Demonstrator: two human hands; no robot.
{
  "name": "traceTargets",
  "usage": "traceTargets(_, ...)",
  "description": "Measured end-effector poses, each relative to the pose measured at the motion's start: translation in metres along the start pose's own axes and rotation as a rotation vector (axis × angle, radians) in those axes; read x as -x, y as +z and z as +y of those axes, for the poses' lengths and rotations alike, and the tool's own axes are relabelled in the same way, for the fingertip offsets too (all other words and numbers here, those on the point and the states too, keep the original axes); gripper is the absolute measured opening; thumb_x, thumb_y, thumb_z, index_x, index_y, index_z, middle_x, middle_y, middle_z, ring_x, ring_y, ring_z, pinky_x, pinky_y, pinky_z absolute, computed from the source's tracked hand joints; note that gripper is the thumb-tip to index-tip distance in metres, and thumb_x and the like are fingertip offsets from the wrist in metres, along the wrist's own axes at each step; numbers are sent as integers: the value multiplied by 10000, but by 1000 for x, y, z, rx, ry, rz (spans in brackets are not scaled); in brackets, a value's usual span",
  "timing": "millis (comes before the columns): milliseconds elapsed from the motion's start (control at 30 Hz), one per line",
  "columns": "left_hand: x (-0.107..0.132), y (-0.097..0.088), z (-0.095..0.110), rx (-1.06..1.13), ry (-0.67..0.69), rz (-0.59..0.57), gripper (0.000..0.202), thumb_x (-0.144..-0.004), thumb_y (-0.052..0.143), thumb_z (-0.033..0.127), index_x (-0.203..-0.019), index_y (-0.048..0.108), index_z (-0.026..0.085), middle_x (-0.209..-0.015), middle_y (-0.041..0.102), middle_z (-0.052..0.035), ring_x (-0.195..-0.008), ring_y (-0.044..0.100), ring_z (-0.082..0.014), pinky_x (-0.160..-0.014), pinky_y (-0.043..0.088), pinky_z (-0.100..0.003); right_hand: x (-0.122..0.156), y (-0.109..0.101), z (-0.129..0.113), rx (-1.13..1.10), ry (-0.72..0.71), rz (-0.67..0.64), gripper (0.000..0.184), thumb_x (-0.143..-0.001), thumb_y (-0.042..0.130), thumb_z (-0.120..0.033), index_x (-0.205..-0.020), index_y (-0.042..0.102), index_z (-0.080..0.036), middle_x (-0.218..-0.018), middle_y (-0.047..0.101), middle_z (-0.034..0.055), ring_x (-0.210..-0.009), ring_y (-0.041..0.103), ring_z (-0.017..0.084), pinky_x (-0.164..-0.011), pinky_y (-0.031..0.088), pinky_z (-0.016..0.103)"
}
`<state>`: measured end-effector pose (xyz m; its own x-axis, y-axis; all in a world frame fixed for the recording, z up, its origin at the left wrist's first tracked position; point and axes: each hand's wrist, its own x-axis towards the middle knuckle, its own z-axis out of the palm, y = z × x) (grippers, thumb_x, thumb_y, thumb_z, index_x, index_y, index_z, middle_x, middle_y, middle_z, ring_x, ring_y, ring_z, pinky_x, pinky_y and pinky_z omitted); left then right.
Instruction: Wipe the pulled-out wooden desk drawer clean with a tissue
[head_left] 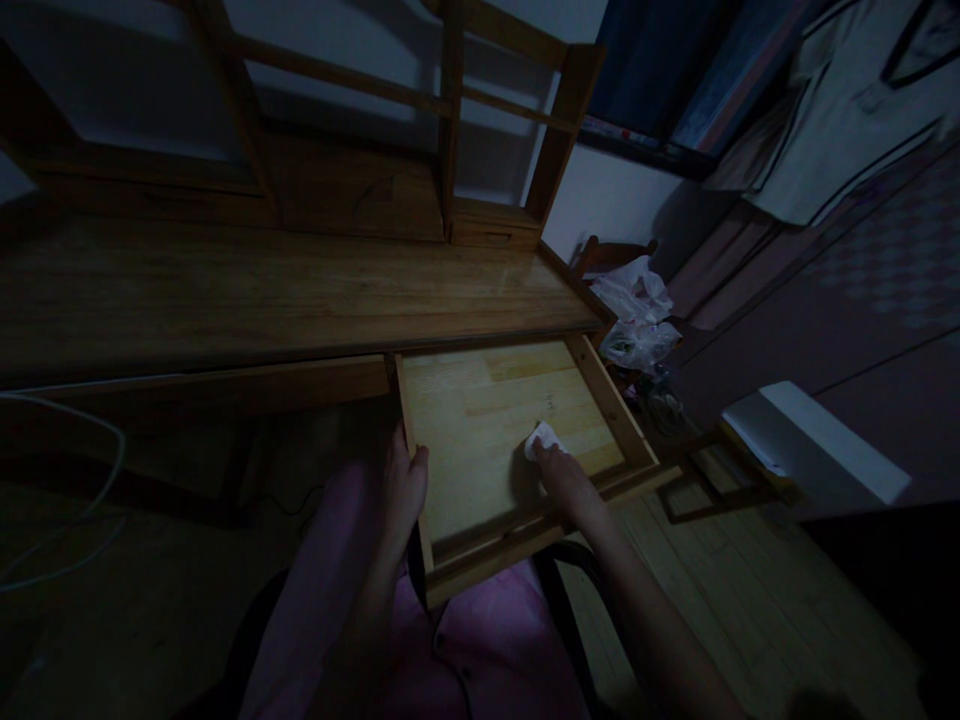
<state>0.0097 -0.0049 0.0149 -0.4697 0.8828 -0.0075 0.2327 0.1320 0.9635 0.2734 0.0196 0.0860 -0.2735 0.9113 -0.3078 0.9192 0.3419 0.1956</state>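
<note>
A wooden drawer (465, 440) is pulled out of the desk (300, 290), over my lap. My right hand (559, 475) reaches inside it, closed on a crumpled white tissue (544, 438) that touches the drawer's bottom panel. Small dark marks show on the panel just beyond the tissue. On the drawer's left side wall rests my left hand (405, 480), its thumb over the top edge and its fingers on the outer face, gripping the wall.
Shelves (450, 120) rise from the desk's back. Right of the desk are plastic bags (637, 310). A stool (712, 480) bears a white box (825, 440). A pale cable (120, 450) hangs at left, and a white garment (840, 110) hangs upper right.
</note>
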Motion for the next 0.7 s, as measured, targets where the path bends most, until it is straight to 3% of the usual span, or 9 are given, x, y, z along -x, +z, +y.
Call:
traceTargets(333,0,0,0,-12,-13,5,618,-903,508,301,-1496,355,222,-1495,477,-105,-1367,453,-277,-1155,339,-448,0,6,-1,42,-40,42,572,-920,249,-6,-1488,306,17,-1322,562,303,-1193,598,298,-988,472,391)
traceTargets(700,0,0,2,3,-5,6,612,-903,504,289,-1494,358,227,-1480,496,-93,-1358,466,-261,-1152,352,-431,-1,1,-5,43,-11,27,572,-916,255,-12,-1483,325,7,-1233,615,295,-1070,656,287,-871,528,377)
